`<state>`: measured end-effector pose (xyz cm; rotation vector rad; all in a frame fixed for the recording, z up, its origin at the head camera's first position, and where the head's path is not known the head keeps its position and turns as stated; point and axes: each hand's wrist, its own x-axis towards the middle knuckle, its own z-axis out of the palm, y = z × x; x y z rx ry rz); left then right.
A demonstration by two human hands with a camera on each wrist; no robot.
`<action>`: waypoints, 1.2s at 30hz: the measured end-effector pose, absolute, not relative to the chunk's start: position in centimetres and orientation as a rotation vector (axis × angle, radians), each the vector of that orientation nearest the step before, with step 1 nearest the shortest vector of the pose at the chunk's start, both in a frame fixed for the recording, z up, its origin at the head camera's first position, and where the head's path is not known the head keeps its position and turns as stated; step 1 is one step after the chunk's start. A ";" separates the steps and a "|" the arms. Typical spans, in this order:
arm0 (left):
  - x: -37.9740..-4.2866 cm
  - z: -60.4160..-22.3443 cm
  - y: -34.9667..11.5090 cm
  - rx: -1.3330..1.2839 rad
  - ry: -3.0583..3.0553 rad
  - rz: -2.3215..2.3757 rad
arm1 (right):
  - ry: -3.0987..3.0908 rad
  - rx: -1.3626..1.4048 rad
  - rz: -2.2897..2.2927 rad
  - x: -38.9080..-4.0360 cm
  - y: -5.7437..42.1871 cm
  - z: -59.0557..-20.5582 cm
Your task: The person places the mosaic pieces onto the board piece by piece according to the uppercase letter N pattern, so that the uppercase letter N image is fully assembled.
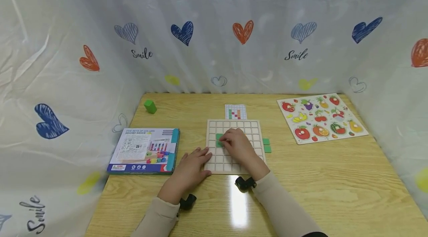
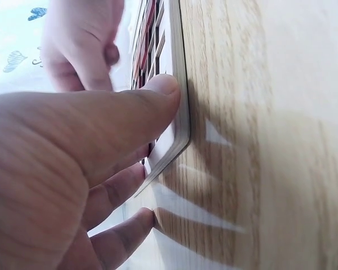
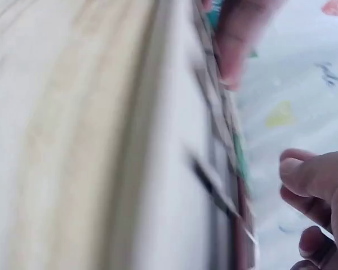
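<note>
A wooden grid board [image 1: 232,168] lies on the table with two green square tiles [image 1: 219,136] in adjoining cells on its left side. My left hand [image 1: 192,166] lies at the board's lower left, its thumb on the rim in the left wrist view and its fingers stretched along the side. Above the grid hovers my right hand [image 1: 239,148], fingers loosely bent beside the green tiles. The right wrist view shows no tile at its fingertips [image 3: 293,169]. Two more green tiles [image 1: 266,149] sit against the board's right edge. Behind the board is a pattern card [image 1: 235,111] with coloured squares.
To the left lies a flat toy box [image 1: 142,151], with a green block [image 1: 150,106] behind it. A fruit puzzle board [image 1: 321,120] occupies the back right. Printed curtains [image 1: 214,62] enclose the wooden table [image 1: 317,177] at the back and sides.
</note>
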<state>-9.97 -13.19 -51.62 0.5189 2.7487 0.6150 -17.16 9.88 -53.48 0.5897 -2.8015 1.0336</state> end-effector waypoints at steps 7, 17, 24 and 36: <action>-9.9 -51.6 -13.2 0.495 2.730 0.643 | -2.771 0.291 1.159 -16.5 16.3 -51.9; -9.8 -51.4 -13.2 0.508 2.733 0.653 | -3.049 0.159 1.096 -15.2 25.2 -53.1; -9.9 -51.8 -13.2 0.515 2.740 0.655 | -3.052 0.185 1.126 -15.0 25.8 -53.7; -9.9 -52.0 -13.3 0.500 2.735 0.664 | -2.998 0.085 1.210 -14.9 25.5 -54.0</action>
